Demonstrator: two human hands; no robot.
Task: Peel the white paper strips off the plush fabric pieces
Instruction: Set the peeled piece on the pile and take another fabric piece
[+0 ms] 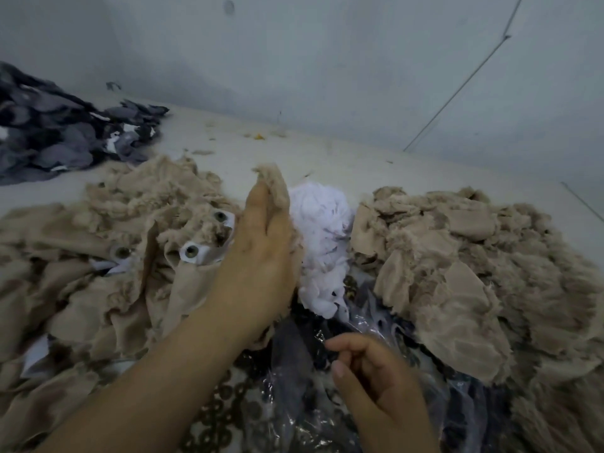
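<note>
The left hand [261, 253] grips a limp, light plush piece [273, 184]; the right hand [369, 380] hangs loosely curled, empty; the thin paper probably tears, so pinch its edge

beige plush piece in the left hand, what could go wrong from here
1. The plush piece held by the left hand looks already stripped; it might land on the left pile, where pieces still show white paper, and mix with them.
2. The paper heap sits between both piles, so scraps could drift into the right pile.
</note>
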